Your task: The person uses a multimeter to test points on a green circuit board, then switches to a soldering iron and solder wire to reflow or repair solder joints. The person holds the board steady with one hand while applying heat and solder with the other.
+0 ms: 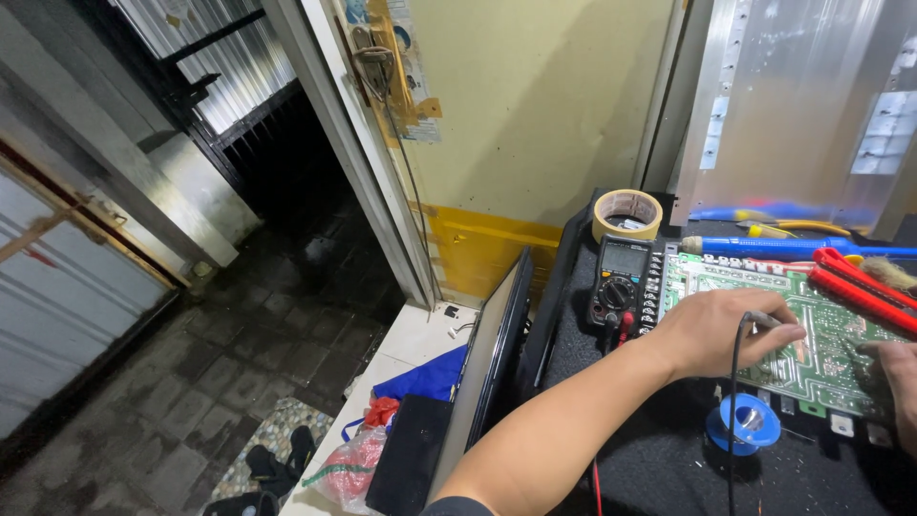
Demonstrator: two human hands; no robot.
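Observation:
My left hand (718,332) reaches over a green circuit board (823,330) lying on a black-covered bench. Its fingers pinch a thin metal-tipped tool (767,321) against the board, and a black cable (735,420) hangs down from it. Only part of my right hand (894,380) shows at the right edge, resting on the board's near right part; whether it holds anything is unclear. A dark multimeter (621,283) with red and black leads plugged in lies just left of the board.
A blue solder spool (750,420) sits in front of the board. Red-handled pliers (860,287), a blue tool (764,246) and a tape roll (628,215) lie behind it. A black flat panel (492,368) leans at the bench's left, above bags (420,382). Sandals (277,461) lie on the floor.

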